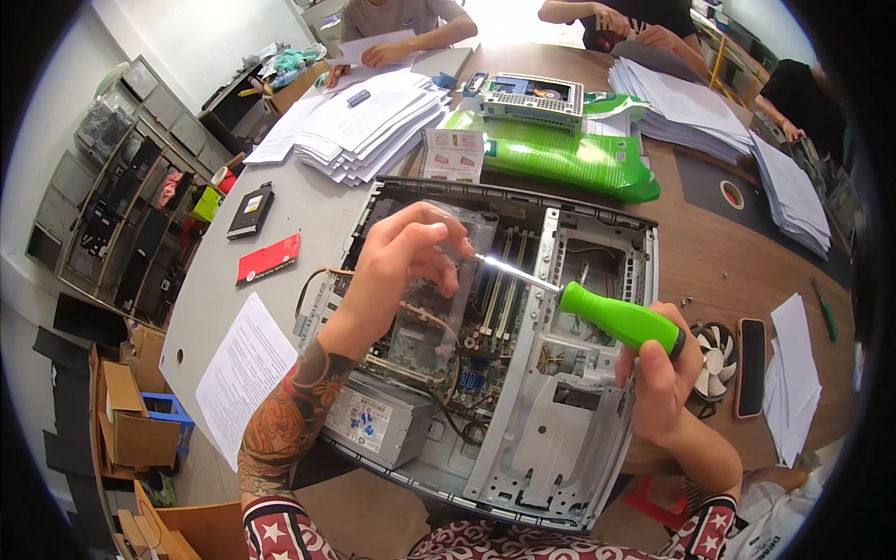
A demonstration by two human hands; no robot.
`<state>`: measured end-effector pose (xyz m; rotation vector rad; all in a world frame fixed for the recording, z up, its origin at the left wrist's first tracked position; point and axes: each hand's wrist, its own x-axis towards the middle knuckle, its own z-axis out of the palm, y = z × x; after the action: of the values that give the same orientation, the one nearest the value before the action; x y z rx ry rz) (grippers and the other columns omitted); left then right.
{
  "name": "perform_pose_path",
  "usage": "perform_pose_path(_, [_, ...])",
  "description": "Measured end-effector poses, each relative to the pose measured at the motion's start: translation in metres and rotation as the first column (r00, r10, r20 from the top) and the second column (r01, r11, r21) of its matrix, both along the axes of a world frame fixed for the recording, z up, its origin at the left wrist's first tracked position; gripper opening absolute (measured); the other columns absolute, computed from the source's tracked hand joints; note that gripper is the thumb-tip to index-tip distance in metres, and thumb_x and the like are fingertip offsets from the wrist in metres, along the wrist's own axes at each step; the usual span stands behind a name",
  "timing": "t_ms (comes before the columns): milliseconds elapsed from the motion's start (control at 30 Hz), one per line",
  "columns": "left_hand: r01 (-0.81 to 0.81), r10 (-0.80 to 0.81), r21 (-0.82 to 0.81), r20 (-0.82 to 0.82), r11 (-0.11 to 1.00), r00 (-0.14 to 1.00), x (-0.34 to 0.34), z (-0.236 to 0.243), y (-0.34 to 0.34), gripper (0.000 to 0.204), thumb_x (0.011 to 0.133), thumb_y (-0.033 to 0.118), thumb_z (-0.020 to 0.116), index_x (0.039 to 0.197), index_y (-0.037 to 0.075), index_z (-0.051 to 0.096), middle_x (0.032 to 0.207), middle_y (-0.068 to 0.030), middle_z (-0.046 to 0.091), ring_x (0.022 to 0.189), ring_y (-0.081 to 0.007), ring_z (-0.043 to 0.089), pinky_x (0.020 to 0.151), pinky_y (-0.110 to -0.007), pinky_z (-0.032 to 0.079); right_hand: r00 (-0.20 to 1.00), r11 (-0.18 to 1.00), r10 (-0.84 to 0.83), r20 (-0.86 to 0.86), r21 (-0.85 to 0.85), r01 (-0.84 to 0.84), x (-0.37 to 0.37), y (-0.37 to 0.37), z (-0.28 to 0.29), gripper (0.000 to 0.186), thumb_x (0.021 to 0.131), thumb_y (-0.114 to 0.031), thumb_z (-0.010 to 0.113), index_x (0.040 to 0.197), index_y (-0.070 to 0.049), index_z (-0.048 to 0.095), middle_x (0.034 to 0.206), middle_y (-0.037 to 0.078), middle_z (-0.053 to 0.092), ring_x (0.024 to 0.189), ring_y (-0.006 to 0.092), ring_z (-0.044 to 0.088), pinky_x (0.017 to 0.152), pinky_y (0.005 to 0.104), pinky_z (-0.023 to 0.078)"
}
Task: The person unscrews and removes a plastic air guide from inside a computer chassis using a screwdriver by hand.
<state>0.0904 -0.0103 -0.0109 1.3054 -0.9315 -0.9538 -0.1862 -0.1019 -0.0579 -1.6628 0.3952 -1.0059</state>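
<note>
My right hand point(663, 373) grips the green handle of a screwdriver point(621, 317), its shaft pointing left. The tip reaches the fingertips of my left hand point(411, 247), which are curled close around it; anything small between them is too tiny to make out. Beneath both hands an opened desktop computer case point(541, 448) lies flat. Its bare metal drive frame is on the right, and memory slots point(504, 280) show in the middle. A clear plastic piece point(425, 327) lies under my left hand over the circuit board. The silver power supply point(373, 420) sits at the near left.
Left of the case are a black drive point(250, 211), a red card point(268, 259) and a printed sheet point(245, 373). Rightward lie a fan point(714, 364), a phone point(749, 368) and loose screws. Beyond are a green package point(579, 159) and paper stacks point(373, 121); other people sit across.
</note>
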Motion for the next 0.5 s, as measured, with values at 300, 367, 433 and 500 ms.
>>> perform_pose_path(300, [0.02,-0.018,-0.021,0.074,1.0,0.997,-0.0018,0.0031,0.0015,0.031,0.091,0.028,0.049,0.098,-0.001,0.059,0.09,-0.0131,0.063,0.063,-0.0158,0.061,0.061,-0.028,0.051,0.994,0.998,-0.002,0.111,0.065,-0.005,0.0038,-0.0013,-0.0027,0.029,0.092,-0.023,0.05,0.098,0.006,0.052,0.075,0.006,0.054,0.05,0.0076,0.048,0.045,0.0222,0.038])
perform_pose_path(367, [0.028,-0.026,-0.024,0.064,0.999,0.998,-0.0037,0.0041,0.0015,0.033,0.092,0.029,0.048,0.098,-0.002,0.059,0.09,-0.0131,0.063,0.063,-0.0162,0.061,0.061,-0.028,0.051,0.993,0.998,-0.023,0.119,0.066,0.015,0.0044,-0.0012,-0.0028,0.03,0.092,-0.024,0.05,0.096,0.006,0.053,0.076,0.006,0.053,0.051,0.0078,0.048,0.045,0.0223,0.038])
perform_pose_path(433, [0.037,-0.035,-0.029,0.053,0.999,0.998,-0.0034,0.0039,0.0017,0.035,0.093,0.031,0.047,0.098,-0.002,0.059,0.09,-0.013,0.063,0.064,-0.0166,0.062,0.062,-0.029,0.051,0.991,0.998,-0.033,0.128,0.065,0.024,0.0051,-0.0003,-0.0026,0.03,0.092,-0.025,0.05,0.096,0.005,0.054,0.076,0.006,0.053,0.051,0.008,0.049,0.045,0.0223,0.038])
perform_pose_path(500, [0.039,-0.038,-0.028,0.045,0.999,0.998,-0.0014,0.0017,0.0009,0.044,0.093,0.037,0.041,0.104,-0.002,0.059,0.093,-0.0139,0.063,0.067,-0.0219,0.062,0.064,-0.033,0.051,0.989,0.997,-0.045,0.138,0.061,0.037,0.0046,0.0004,-0.0017,0.031,0.092,-0.025,0.049,0.095,0.005,0.054,0.077,0.006,0.052,0.051,0.0082,0.049,0.045,0.0223,0.038])
